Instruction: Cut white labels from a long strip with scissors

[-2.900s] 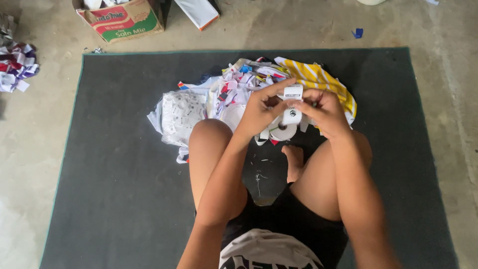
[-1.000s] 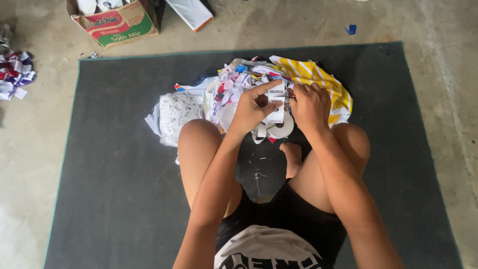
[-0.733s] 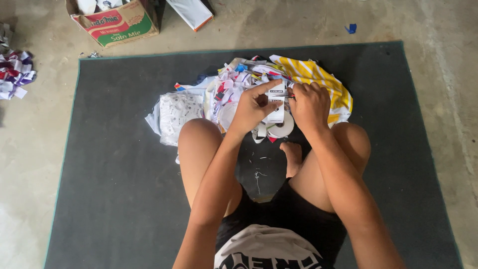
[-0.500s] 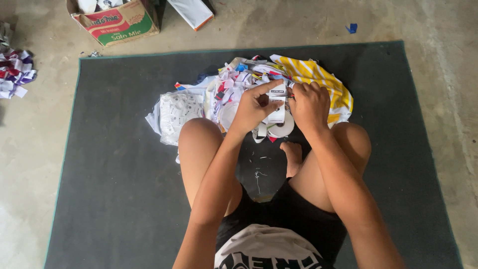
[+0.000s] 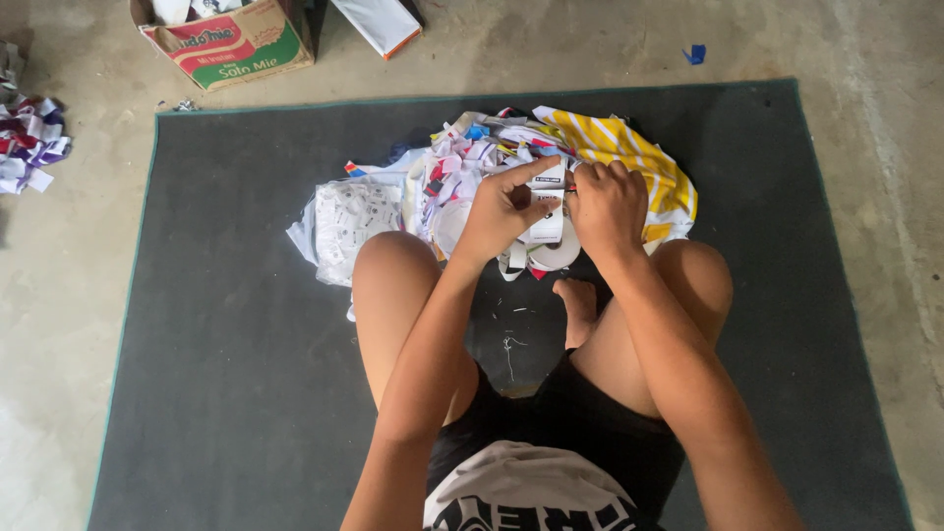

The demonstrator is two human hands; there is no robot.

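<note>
I sit cross-legged on a dark grey mat [image 5: 226,324]. Both hands meet over a pile of cut paper scraps [image 5: 462,167] in front of my knees. My left hand [image 5: 506,206] pinches a small white strip of labels [image 5: 549,202] with thumb and forefinger. My right hand [image 5: 608,205] grips the same strip from the right side, fingers curled. Loops of the white strip hang below my hands to a coil [image 5: 554,254]. A yellow-and-white striped sheet [image 5: 629,147] lies behind my right hand, and a white printed plastic bag [image 5: 349,221] lies left of the pile.
A cardboard box [image 5: 231,44] stands on the concrete floor at the back left, with a white flat package [image 5: 379,22] beside it. More paper scraps [image 5: 29,147] lie off the mat at far left. A blue scrap [image 5: 695,53] is at back right.
Since the earliest frame both hands have shifted slightly up and left over the pile with the strip. Over the last second nothing visibly moves.
</note>
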